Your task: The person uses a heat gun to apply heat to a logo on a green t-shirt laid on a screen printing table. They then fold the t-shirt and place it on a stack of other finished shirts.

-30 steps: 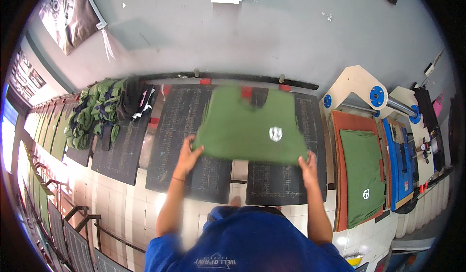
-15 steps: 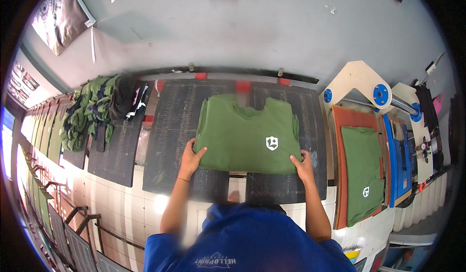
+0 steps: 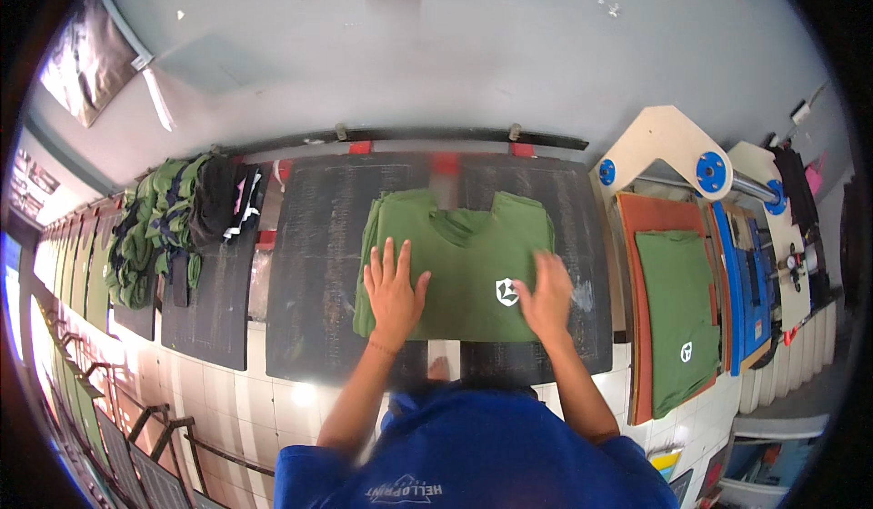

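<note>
A stack of folded green T-shirts [image 3: 464,277] lies on dark boards in front of me, neck openings at the far side. The top shirt bears a white shield-shaped print at its right. My left hand [image 3: 394,286] rests flat on the left part of the top shirt, fingers spread. Over the right edge of the shirt, beside the shield print, is my right hand [image 3: 548,295]; its fingertips are blurred by motion, but the thumb stands apart from the fingers. Neither hand grips anything.
Two dark boards [image 3: 314,268] carry the stack. To the right, another green shirt [image 3: 677,309] with a shield print lies on an orange-brown board, next to a blue screen frame [image 3: 748,282]. A heap of green and black garments [image 3: 173,218] sits at the left. A grey wall [image 3: 382,64] stands behind.
Both hands have let go of the near corners of the top shirt. The left now lies flat on the fabric; the right has moved up and inward over the right edge.
</note>
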Motion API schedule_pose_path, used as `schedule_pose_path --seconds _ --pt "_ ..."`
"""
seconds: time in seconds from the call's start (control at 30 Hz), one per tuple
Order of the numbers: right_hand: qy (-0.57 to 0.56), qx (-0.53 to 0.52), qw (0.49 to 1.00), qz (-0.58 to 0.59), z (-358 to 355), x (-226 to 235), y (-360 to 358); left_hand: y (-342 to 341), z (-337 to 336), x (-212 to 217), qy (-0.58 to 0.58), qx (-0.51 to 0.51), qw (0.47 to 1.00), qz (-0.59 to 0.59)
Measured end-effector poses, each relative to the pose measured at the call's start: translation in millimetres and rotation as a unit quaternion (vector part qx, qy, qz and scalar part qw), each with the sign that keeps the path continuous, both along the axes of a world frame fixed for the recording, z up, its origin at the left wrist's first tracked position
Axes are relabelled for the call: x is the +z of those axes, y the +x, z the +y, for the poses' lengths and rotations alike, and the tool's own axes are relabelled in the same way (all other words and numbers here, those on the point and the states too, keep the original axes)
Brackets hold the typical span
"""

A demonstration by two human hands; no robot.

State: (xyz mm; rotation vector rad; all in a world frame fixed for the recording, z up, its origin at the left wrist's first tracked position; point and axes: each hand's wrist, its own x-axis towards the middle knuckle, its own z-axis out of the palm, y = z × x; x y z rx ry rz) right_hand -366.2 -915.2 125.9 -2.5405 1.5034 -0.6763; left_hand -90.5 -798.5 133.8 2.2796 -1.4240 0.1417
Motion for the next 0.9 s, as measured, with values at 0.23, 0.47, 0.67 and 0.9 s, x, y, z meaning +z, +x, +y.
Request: schedule_pose_path --seconds 0.23,0.47,0.67,0.9 --pt "0.149 -0.168 0.974 0.04 -32.1 -70.0 -41.6 35.2 1.0 -62.3 0.021 0.057 0.994 0.089" --pt "0.366 -0.23 0.897 -0.086 -32.9 -53.5 -50.8 75.8 4.7 -81.4 0.088 0.129 0.92 0.359" --pt "0.575 -0.085 0.769 -0.265 -49.8 -53.9 -58.5 80.8 0.3 -57.1 0.087 0.045 0.792 0.602" --pt "0.596 -0.013 0.697 -0.399 -25.7 -14.5 -87.5 22.5 -23.6 62.0 0.122 -0.053 0.826 0.547"
